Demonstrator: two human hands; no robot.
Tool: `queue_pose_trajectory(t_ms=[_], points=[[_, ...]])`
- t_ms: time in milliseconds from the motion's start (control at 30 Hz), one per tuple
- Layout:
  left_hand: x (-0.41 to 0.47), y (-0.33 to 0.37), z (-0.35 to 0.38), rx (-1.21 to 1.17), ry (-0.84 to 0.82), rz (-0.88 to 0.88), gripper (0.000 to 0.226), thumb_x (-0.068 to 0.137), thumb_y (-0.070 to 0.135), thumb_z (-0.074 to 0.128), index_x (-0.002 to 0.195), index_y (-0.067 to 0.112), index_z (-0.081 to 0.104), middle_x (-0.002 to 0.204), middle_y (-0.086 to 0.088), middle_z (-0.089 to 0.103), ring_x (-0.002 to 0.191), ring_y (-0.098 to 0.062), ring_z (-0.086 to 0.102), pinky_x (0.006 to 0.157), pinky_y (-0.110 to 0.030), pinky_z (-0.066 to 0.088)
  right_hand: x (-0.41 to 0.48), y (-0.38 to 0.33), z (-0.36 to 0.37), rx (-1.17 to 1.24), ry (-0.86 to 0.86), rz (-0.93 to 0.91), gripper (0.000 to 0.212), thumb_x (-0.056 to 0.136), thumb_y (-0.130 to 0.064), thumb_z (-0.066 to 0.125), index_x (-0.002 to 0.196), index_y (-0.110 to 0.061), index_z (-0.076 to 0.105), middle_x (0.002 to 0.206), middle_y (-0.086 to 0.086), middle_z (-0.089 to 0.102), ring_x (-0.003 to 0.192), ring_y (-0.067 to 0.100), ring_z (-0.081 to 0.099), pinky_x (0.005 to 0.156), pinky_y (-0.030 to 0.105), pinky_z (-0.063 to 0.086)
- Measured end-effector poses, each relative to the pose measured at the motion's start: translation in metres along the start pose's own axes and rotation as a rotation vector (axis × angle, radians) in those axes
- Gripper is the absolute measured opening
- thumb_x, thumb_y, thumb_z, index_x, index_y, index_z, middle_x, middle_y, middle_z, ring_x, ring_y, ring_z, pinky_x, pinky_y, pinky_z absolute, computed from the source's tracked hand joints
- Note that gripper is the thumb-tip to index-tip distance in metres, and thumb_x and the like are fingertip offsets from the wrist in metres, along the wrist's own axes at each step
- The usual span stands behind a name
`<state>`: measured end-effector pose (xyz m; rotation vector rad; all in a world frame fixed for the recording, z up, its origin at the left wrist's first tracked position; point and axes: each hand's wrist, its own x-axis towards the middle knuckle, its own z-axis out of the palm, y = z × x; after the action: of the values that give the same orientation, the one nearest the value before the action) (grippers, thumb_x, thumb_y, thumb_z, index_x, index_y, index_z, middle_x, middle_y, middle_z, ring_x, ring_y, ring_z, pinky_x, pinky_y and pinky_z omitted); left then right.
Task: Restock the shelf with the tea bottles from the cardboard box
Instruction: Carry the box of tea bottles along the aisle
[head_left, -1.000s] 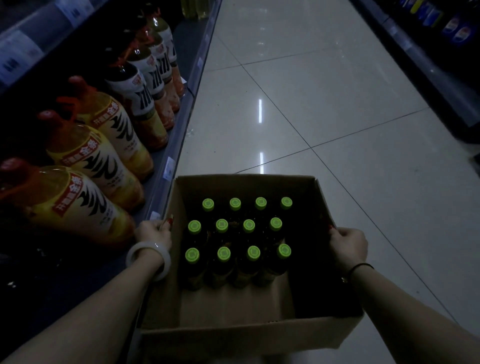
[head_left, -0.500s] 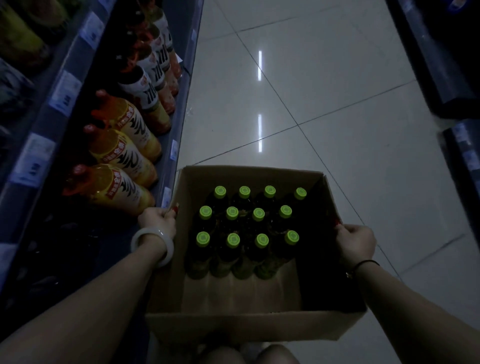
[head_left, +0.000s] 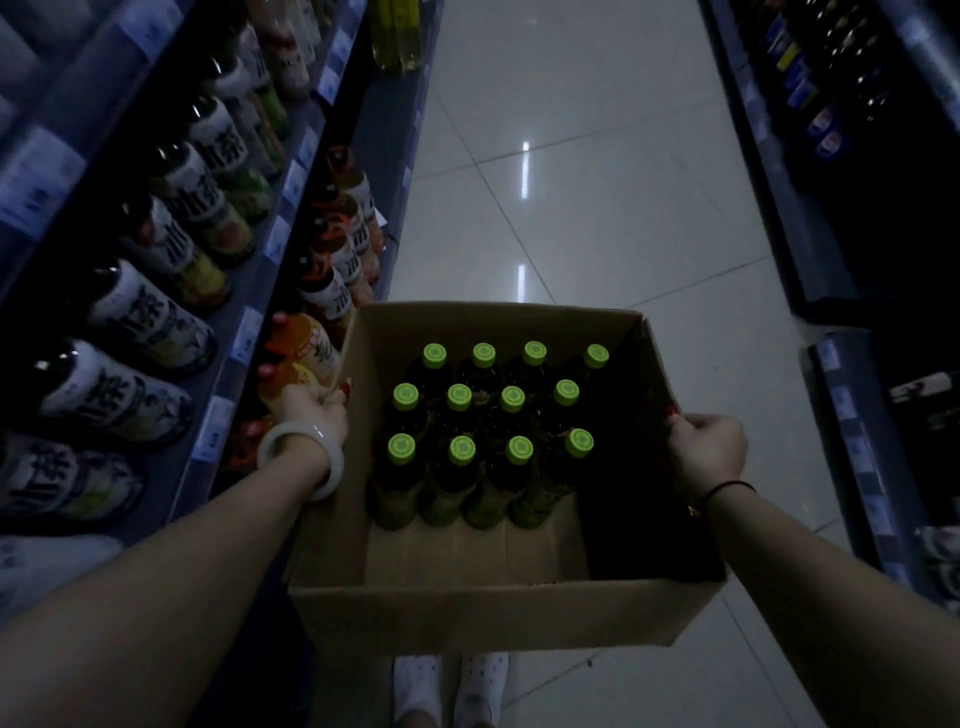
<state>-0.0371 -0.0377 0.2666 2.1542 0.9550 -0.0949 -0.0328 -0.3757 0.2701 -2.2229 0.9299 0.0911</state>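
Observation:
An open cardboard box (head_left: 467, 613) hangs in front of me above the aisle floor. Several dark tea bottles with green caps (head_left: 460, 397) stand upright in its far part, in rows. My left hand (head_left: 311, 410), with a white bangle on the wrist, grips the box's left wall at the rim. My right hand (head_left: 704, 449) grips the right wall at the rim. The near part of the box floor is bare cardboard.
Shelves (head_left: 244, 332) on my left carry rows of large bottles with white labels above and orange-capped bottles (head_left: 296, 343) below. A dark shelf unit (head_left: 841, 218) lines the right side. The tiled floor (head_left: 597, 208) runs ahead between them. White shoes (head_left: 447, 686) show below the box.
The box has come up off the floor with both hands still on its sides. My view has risen, so more upper shelf levels on the left and my shoes show now.

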Motion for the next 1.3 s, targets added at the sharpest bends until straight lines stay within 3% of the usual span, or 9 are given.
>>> queue_pose_trajectory(t_ms=[133, 200, 333, 533, 633, 833, 1000, 1133, 1300], points=[[0.020, 0.041, -0.023, 0.003, 0.042, 0.019, 0.031, 0.092, 0.024, 0.057, 0.075, 0.000, 0.067, 0.075, -0.018, 0.060, 0.086, -0.038, 0.062, 0.070, -0.034, 0.041, 0.015, -0.052, -0.021, 0.013, -0.008, -0.029, 0.031, 0.089, -0.016, 0.057, 0.091, 0.013, 0.068, 0.094, 0.033, 0.068, 0.087, 0.045, 0.065, 0.081, 0.048, 0.053], [0.035, 0.060, -0.029, -0.003, 0.042, 0.037, 0.031, 0.091, 0.025, 0.058, 0.077, -0.001, 0.067, 0.079, -0.020, 0.063, 0.081, -0.034, 0.060, 0.076, -0.036, 0.046, 0.025, -0.075, -0.025, 0.020, -0.004, -0.032, 0.032, 0.089, -0.017, 0.057, 0.091, 0.013, 0.067, 0.094, 0.034, 0.068, 0.087, 0.046, 0.064, 0.081, 0.051, 0.055], [0.071, 0.102, -0.031, -0.029, 0.021, 0.036, 0.031, 0.092, 0.024, 0.057, 0.069, 0.004, 0.060, 0.062, -0.010, 0.052, 0.060, -0.023, 0.047, 0.066, -0.030, 0.037, 0.051, -0.118, -0.025, 0.026, -0.004, -0.003, 0.032, 0.089, -0.018, 0.057, 0.088, 0.012, 0.067, 0.093, 0.032, 0.068, 0.086, 0.045, 0.064, 0.081, 0.054, 0.054], [0.133, 0.162, -0.025, -0.019, -0.013, 0.058, 0.030, 0.091, 0.019, 0.058, 0.063, 0.011, 0.056, 0.067, -0.010, 0.053, 0.061, -0.024, 0.047, 0.069, -0.030, 0.038, 0.094, -0.176, -0.019, 0.047, 0.001, 0.051, 0.030, 0.091, -0.015, 0.057, 0.094, 0.013, 0.066, 0.099, 0.032, 0.067, 0.093, 0.044, 0.064, 0.087, 0.051, 0.053], [0.161, 0.194, -0.019, -0.019, -0.027, 0.062, 0.017, 0.092, 0.017, 0.057, 0.078, 0.009, 0.063, 0.077, -0.012, 0.059, 0.075, -0.025, 0.055, 0.072, -0.032, 0.041, 0.122, -0.205, -0.016, 0.045, -0.012, 0.065, 0.030, 0.091, -0.016, 0.056, 0.094, 0.012, 0.067, 0.101, 0.031, 0.067, 0.095, 0.043, 0.063, 0.090, 0.051, 0.051], [0.227, 0.250, 0.002, 0.012, -0.037, 0.051, 0.027, 0.091, 0.020, 0.058, 0.088, -0.004, 0.070, 0.087, -0.022, 0.068, 0.086, -0.034, 0.064, 0.076, -0.036, 0.046, 0.187, -0.261, -0.006, 0.033, -0.021, 0.074, 0.030, 0.090, -0.015, 0.057, 0.096, 0.013, 0.067, 0.098, 0.029, 0.068, 0.093, 0.042, 0.063, 0.089, 0.048, 0.052], [0.282, 0.307, 0.022, -0.004, -0.038, 0.036, 0.027, 0.091, 0.020, 0.060, 0.093, -0.005, 0.071, 0.083, -0.017, 0.065, 0.080, -0.029, 0.061, 0.071, -0.030, 0.041, 0.256, -0.313, 0.006, 0.059, -0.072, 0.090, 0.028, 0.091, -0.017, 0.058, 0.105, 0.004, 0.069, 0.097, 0.020, 0.068, 0.100, 0.037, 0.062, 0.093, 0.044, 0.050], [0.324, 0.350, 0.035, 0.010, -0.017, 0.039, 0.026, 0.091, 0.023, 0.059, 0.079, 0.002, 0.068, 0.073, -0.015, 0.060, 0.065, -0.024, 0.052, 0.068, -0.029, 0.038, 0.307, -0.359, 0.017, 0.069, -0.089, 0.085, 0.027, 0.092, -0.018, 0.057, 0.105, 0.003, 0.069, 0.094, 0.017, 0.065, 0.101, 0.036, 0.062, 0.096, 0.047, 0.049], [0.386, 0.399, 0.051, -0.008, -0.003, 0.049, 0.027, 0.092, 0.024, 0.059, 0.071, 0.007, 0.061, 0.067, -0.011, 0.056, 0.064, -0.024, 0.050, 0.069, -0.028, 0.037, 0.369, -0.420, 0.037, 0.063, -0.076, 0.068, 0.028, 0.091, -0.020, 0.058, 0.105, 0.001, 0.070, 0.099, 0.020, 0.068, 0.100, 0.036, 0.063, 0.095, 0.048, 0.049]])
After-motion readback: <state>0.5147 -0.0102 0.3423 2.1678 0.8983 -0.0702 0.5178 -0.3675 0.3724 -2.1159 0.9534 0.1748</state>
